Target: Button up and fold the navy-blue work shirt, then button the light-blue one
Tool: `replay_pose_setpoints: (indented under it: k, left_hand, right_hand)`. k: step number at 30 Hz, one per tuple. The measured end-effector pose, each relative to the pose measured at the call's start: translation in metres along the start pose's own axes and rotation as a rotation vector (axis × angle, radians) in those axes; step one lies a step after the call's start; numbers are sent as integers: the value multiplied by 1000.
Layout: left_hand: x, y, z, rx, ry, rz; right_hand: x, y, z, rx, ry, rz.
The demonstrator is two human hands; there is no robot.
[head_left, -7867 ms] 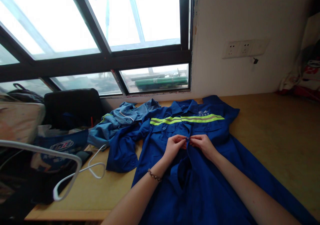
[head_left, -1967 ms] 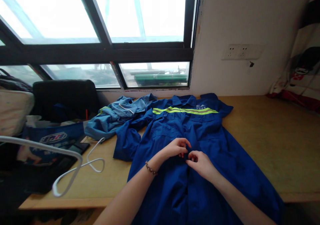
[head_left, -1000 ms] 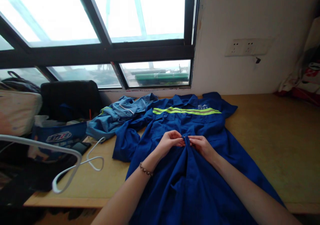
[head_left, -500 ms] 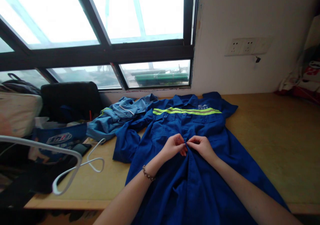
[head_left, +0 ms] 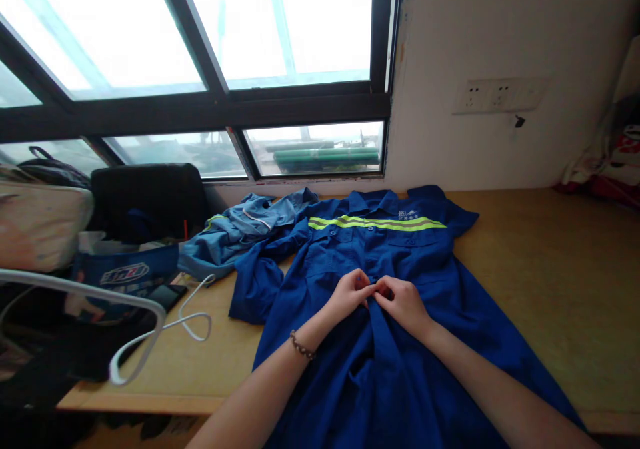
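Blue work shirt (head_left: pixel 380 362): lay front up on the wooden bench (head_left: pixel 545 262), collar toward the far edge by the wall, lower part running off the near edge toward the person.
Left hand (head_left: pixel 350 294): was nearly closed, fingers curled, thumb and fingertips pinching the shirt's front edge on the left side of the opening.
Right hand (head_left: pixel 404 302): was curled the same way, pinching the opposite front edge.
Between the hands: the fingertips of the two met at the centre line of the shirt; whether a button sat between them could not be told.
Shirt relative to the hands: it lay directly under both, gripped about midway down the front, below the chest pockets. The collar and the yellow-green reflective stripe (head_left: pixel 375 223) lay beyond the hands toward the far edge. The lower front bunched in soft folds between the two forearms.
Left wrist: wore a bead bracelet (head_left: pixel 303 346).
Left sleeve of the shirt: lay crumpled toward the bench's left edge, touching a pale-blue garment (head_left: pixel 235 236) heaped near the far left corner.
White hanger (head_left: pixel 193 316): rested at the left edge of the bench, well apart from the hands.
Wall socket (head_left: pixel 500 94): sat on the wall above the far edge.
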State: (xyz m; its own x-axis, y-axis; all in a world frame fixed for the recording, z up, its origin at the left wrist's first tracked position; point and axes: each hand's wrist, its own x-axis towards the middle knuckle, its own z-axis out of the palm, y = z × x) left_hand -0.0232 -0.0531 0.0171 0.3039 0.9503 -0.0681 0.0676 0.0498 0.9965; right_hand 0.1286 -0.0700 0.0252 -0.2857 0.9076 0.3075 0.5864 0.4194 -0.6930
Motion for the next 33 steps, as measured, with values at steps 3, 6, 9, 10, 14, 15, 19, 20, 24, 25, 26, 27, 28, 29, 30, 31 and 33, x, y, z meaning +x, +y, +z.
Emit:
replay_pose_setpoints:
  k: [3, 6, 9, 10, 14, 15, 19, 20, 24, 25, 26, 27, 28, 29, 30, 31, 33]
  left_hand:
    - [1, -3, -1, -115, 1, -77]
    - [0, -5, -2, -273, 15, -169]
    - [0, -4, -4, -380, 11, -227]
    - [-1, -3, -4, -402, 10, -241]
    - [0, 1, -6, -459, 17, -269]
    - [0, 1, -7, -471, 13, -272]
    - [0, 1, -8, -510, 8, -263]
    - [0, 0, -8, -519, 8, -262]
    - [2, -6, -9, -555, -8, -260]
    - [2, -7, -9, -558, -12, -258]
    - [2, -8, -9, -560, -13, -254]
    - [2, -8, -9, -560, -12, -250]
    - [2, -8, -8, -559, -10, -245]
    - [2, -7, -8, -559, -7, -241]
    - [2, -7, -7, -559, -4, -237]
    - [1, -6, -6, -559, -1, -232]
    - [1, -4, -5, -554, 4, -219]
  right_hand:
    - [0, 0, 0, 6, -3, 7]
    - [0, 0, -1, 5, -14, 1]
    - [0, -1, -2, -1, -7, -18]
    - [0, -2, -2, -3, 0, -28]
    - [0, -3, -3, -25, 35, -73]
    - [0, -4, -4, -32, 42, -82]
    - [0, -3, -4, -43, 57, -103]
    - [0, -3, -4, -42, 59, -105]
    - [0, -2, -2, -40, 64, -112]
    - [0, -2, -2, -39, 66, -113]
    - [0, -3, -2, -37, 68, -112]
    - [0, -3, -3, -34, 70, -109]
    - [0, -3, -3, -30, 72, -106]
    - [0, -3, -3, -24, 76, -102]
    - [1, -4, -3, -16, 79, -98]
    - [1, -4, -3, -7, 83, -94]
    - [1, -4, -3, 15, 87, -79]
